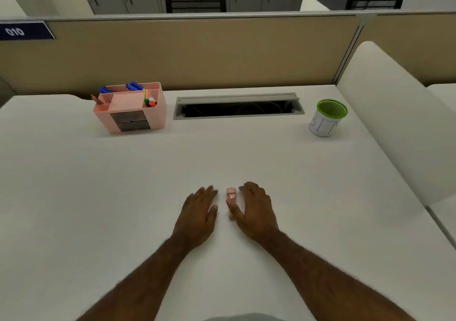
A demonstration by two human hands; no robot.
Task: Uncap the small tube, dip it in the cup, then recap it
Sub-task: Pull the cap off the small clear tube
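While both palms lie face down on the white desk (74, 185), nothing is lifted. Far left at the back sits a pink organizer (130, 109) with pens, then a grey cable slot (238, 106) in the middle. Up front, the left hand (198, 216) rests flat, fingers spread, gripping nothing. Just beside it lies the tube (231, 196), small and pink, cap on, between the two hands. The right hand (256, 212) has its thumb laid over the tube's near end, fingers loosely curled beside it, not closed around it. Far right at the back stands the cup (327, 118), green-rimmed, well apart from the tube.
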